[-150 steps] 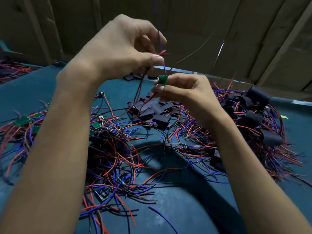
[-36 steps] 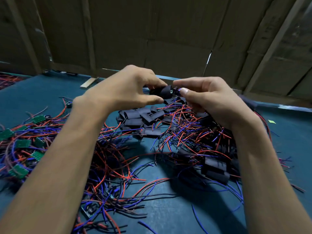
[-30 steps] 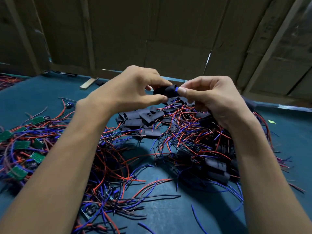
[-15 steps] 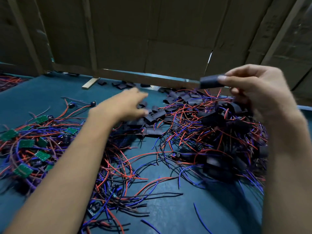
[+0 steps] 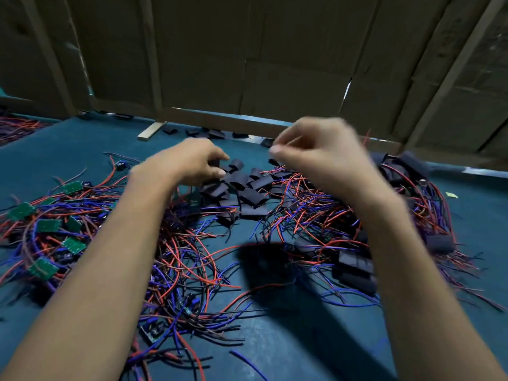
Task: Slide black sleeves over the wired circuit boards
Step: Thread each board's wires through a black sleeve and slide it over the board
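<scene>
My left hand (image 5: 189,163) reaches down onto a heap of empty black sleeves (image 5: 247,188) in the middle of the table, thumb and fingers pinched on a black sleeve (image 5: 215,163) at the heap's left edge. My right hand (image 5: 316,155) hovers above the wires to the right, blurred by motion, fingers loosely curled with nothing visible in them. Bare green circuit boards (image 5: 49,225) with red, blue and black wires lie at the left. Boards wearing black sleeves (image 5: 354,264) lie in the wire tangle at the right.
A teal table top (image 5: 275,345) carries a wide tangle of wires (image 5: 192,265). A cardboard wall (image 5: 275,78) closes the far edge, with a wooden strip (image 5: 151,130) and a few stray sleeves (image 5: 209,133) at its foot.
My right hand, which held a sleeved board up half a second ago, has let it go and swung left and down. My left hand has reached further into the sleeve heap.
</scene>
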`<state>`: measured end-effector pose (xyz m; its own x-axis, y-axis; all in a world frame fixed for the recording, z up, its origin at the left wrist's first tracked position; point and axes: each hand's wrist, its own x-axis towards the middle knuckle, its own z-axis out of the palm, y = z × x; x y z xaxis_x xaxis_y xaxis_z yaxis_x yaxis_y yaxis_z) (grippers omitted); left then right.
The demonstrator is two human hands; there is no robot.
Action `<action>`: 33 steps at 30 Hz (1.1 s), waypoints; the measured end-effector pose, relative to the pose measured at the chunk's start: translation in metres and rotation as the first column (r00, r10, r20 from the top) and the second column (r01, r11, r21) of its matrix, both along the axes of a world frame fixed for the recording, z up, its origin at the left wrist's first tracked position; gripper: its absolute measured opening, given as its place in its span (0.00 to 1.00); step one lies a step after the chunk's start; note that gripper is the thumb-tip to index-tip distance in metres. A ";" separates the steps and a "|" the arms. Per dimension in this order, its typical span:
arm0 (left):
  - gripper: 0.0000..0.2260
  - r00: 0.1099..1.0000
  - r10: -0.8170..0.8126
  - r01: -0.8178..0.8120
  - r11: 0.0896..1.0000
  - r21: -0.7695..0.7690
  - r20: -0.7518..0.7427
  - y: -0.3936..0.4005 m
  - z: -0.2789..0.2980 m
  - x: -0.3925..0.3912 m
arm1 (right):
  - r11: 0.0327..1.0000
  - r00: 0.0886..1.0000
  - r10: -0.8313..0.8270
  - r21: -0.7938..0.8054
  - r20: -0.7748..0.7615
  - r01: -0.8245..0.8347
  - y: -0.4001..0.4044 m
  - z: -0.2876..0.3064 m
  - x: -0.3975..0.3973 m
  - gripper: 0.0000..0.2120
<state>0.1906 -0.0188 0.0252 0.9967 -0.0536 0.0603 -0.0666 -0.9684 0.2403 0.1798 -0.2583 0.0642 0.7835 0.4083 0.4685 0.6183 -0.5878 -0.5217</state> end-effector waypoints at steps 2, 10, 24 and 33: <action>0.23 0.999 0.021 -0.021 1.000 -0.005 0.030 0.006 0.010 -0.004 | 0.966 0.989 0.122 -0.218 -0.085 -0.138 0.027 -0.028 0.000 0.07; 0.11 0.963 0.169 -0.105 0.952 -0.288 0.210 0.017 0.030 -0.012 | 0.847 0.984 0.121 -0.503 -0.132 -0.172 0.052 -0.091 0.007 0.12; 0.20 0.967 0.201 -0.078 0.818 -0.569 0.156 0.010 0.047 -0.025 | 0.716 0.973 -0.128 -0.697 -0.191 -0.043 0.005 -0.013 -0.003 0.15; 0.20 0.996 0.033 -0.010 0.962 -0.271 0.081 0.007 0.042 -0.026 | 0.854 0.954 0.191 -0.439 -0.233 -0.278 0.071 -0.093 -0.015 0.22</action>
